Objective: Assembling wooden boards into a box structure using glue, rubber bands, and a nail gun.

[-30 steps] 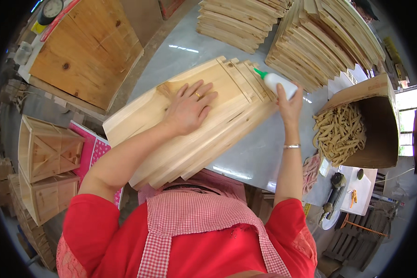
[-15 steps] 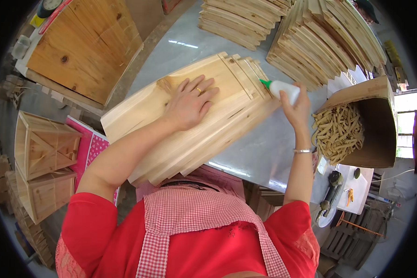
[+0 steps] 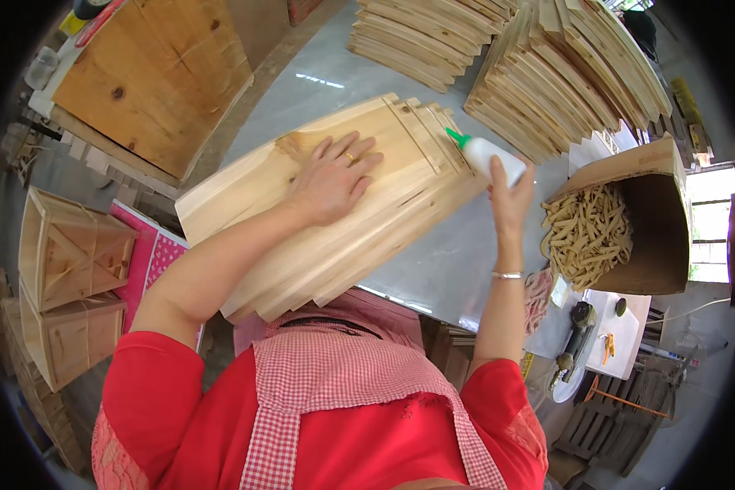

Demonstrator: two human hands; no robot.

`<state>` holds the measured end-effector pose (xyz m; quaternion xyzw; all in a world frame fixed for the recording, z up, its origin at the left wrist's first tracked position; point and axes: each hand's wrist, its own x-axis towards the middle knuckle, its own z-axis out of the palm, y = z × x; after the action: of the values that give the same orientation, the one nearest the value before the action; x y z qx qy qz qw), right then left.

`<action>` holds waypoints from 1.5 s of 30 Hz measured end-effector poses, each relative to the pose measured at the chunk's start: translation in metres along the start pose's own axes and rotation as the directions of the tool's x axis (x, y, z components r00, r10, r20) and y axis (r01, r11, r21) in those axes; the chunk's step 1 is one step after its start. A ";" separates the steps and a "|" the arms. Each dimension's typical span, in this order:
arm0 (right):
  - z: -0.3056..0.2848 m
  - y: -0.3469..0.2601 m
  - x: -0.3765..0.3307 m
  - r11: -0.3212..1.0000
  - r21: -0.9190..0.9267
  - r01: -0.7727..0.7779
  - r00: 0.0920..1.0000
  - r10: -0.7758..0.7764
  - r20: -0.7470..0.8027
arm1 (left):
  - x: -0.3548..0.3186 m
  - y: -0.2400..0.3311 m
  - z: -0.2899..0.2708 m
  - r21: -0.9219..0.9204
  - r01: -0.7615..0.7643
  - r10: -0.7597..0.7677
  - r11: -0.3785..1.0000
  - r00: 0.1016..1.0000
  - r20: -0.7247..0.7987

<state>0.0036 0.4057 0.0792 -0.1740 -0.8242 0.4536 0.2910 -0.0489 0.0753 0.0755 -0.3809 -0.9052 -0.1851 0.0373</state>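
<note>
Pale, smooth-planed softwood boards (image 3: 384, 216), with flowing grain and a brown knot, lay overlapped in a stepped fan on the glossy grey tabletop (image 3: 433, 265), slanting away from the person's body. Narrow grooves or ledges crossed them near their far right ends. The squeeze bottle (image 3: 492, 162) was white, smooth and cylindrical, with a pointed green nozzle (image 3: 457, 137); it stood tilted over those stepped ends, its tip aimed up and to the left. Whether the tip touched the wood could not be told.

Bundles of similar rough-edged panels (image 3: 563, 77) rose behind, and to the right a brown cardboard box (image 3: 657, 224) leaned on its side, with curled, tan strips (image 3: 588, 233) heaped at its mouth. A red-and-white gingham apron (image 3: 335, 371) covered part of a red top with lacy sleeve panels.

The left hand (image 3: 332, 186) rested palm down on the uppermost board, fingers extended and slightly spread, gripping nothing; a gold-coloured ring circled one finger. The right hand (image 3: 510, 196) was raised, its fingers and thumb closed around the lower part of the bottle; a silvery bangle (image 3: 507, 276) sat at that wrist.

Any lettering on the bottle or box was too small to make out.
</note>
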 end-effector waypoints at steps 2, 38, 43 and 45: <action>0.035 -0.010 0.003 0.997 -0.020 0.081 0.997 -0.081 -0.003 | 0.000 0.000 0.002 0.003 0.001 -0.001 1.000 1.000 0.000; 0.072 -0.057 -0.018 0.992 0.028 0.124 0.992 -0.124 0.025 | -0.002 0.000 0.003 -0.038 -0.002 -0.001 0.999 0.997 -0.077; 0.101 -0.071 -0.005 0.970 -0.058 0.237 0.970 -0.233 0.066 | -0.002 0.000 0.004 -0.063 -0.022 0.016 0.998 0.996 -0.090; 0.097 -0.073 -0.001 0.943 -0.059 0.329 0.939 -0.320 0.124 | -0.002 0.000 0.005 -0.063 -0.021 0.015 0.998 0.995 -0.095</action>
<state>-0.0590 0.3043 0.1004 -0.0213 -0.8739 0.3755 0.3079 -0.0470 0.0753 0.0705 -0.3807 -0.8926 -0.2313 0.0694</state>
